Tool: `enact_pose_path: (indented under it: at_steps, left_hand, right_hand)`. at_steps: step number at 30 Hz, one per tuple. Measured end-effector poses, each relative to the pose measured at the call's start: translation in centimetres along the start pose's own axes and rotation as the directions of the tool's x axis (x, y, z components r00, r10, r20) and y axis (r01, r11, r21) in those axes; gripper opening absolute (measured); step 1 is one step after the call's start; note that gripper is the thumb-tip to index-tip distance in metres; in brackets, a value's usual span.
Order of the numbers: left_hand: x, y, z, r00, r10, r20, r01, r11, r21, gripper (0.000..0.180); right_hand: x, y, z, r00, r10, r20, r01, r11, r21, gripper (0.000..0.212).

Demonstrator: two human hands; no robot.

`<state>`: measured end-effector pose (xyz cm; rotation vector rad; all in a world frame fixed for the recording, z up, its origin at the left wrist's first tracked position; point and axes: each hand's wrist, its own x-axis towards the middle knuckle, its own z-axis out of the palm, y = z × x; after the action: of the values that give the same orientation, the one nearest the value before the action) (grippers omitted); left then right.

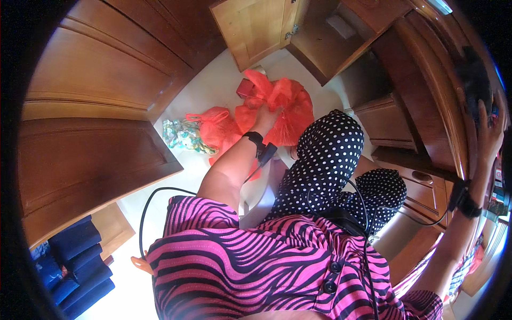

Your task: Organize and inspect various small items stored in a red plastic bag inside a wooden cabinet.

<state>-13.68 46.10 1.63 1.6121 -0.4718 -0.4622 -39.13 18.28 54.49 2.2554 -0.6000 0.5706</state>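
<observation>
Left grip: the left hand (265,118) appears closed on gathered film of the red bag (297,109), upper middle of the frame; fingertips partly hidden.
Right grip: the right hand (492,127) is seen at the right edge by a dark bundle (473,80); whether it is closed cannot be told.
Bag's left: a patterned bundle (182,136).
Film handling: probably best held in a wide bunch, clear of the cabinet door (253,29).

the pale, smooth floor (134,285) glares white at lower left; a brown wooden panel (96,66) catches soft sheen; fisheye distortion bends straight edges toward the dark rim.
</observation>
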Motion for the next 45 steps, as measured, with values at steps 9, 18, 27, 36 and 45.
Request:
enact_pose_path:
  at_steps: [9,18,27,36,45]
  left_hand:
    - [-0.2,5.7,-2.3,0.992,0.046,0.120,-0.093,0.903,0.420,0.017]
    - [-2.0,13.3,-4.3,0.938,0.180,0.295,-0.271,0.913,0.305,0.015]
    - [0.0,14.8,-4.1,0.928,0.118,0.352,-0.112,0.993,-0.038,0.033]
    - [-0.4,6.7,-3.9,0.910,0.142,0.389,-0.280,0.904,0.323,0.043]
    - [-1.2,1.4,-0.8,0.913,0.103,0.394,-0.285,0.853,0.438,0.053]
  right_hand:
    - [-7.7,-19.6,0.7,0.935,-0.155,0.318,-0.161,0.615,0.772,0.049]
    - [-8.9,-31.4,7.9,0.828,-0.329,0.454,-0.430,0.145,0.891,0.059]
    - [-7.4,-34.8,11.7,0.633,-0.431,0.643,-0.600,0.252,0.760,0.023]
    - [-8.5,-32.7,12.2,0.662,-0.091,0.744,-0.712,-0.386,0.586,0.027]
    - [-7.8,-32.0,6.3,0.737,-0.353,0.577,-0.675,-0.329,0.661,0.024]
